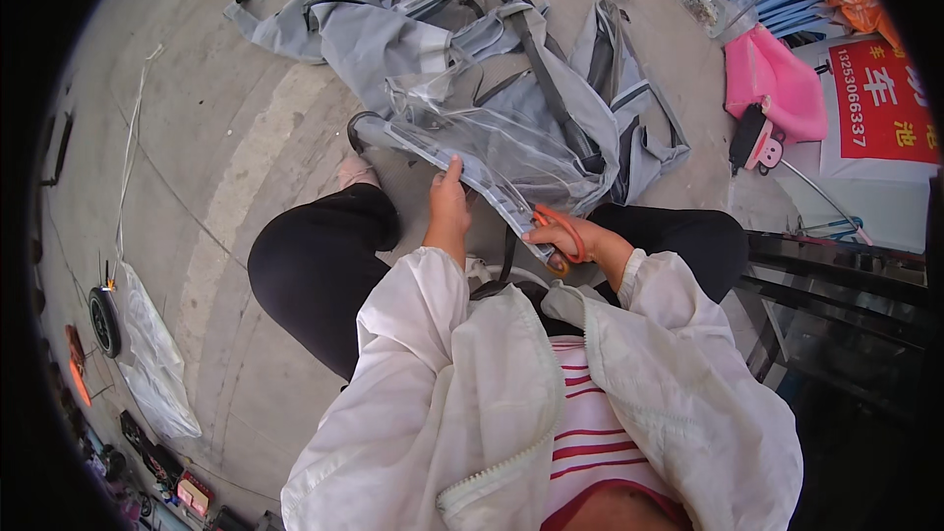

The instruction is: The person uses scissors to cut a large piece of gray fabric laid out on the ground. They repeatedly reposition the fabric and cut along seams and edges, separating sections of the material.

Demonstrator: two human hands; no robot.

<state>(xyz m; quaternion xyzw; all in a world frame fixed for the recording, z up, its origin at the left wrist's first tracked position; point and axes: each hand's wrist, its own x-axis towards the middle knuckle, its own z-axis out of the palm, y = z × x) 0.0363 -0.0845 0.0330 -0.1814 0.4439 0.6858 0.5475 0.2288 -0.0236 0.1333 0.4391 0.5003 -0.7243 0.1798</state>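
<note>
Grey cover (pixel 374 44), heaped on the concrete floor (pixel 236 187) beyond the knees (pixel 310 246). Left hand (pixel 448 208) grips its hem (pixel 482 177), thumb uppermost; right hand (pixel 590 236) curls round orange-handled scissors (pixel 572 236) at the hem's end. Slack folds could misguide the blades into the film (pixel 492 143). Fabric matt, creased; film clear, glossy; dark binding (pixel 541 69) in curved bands.

bright diffuse light, faint soft shadows, mild glare on clear plastic (pixel 500 145), strong fisheye bending, black corners
</note>
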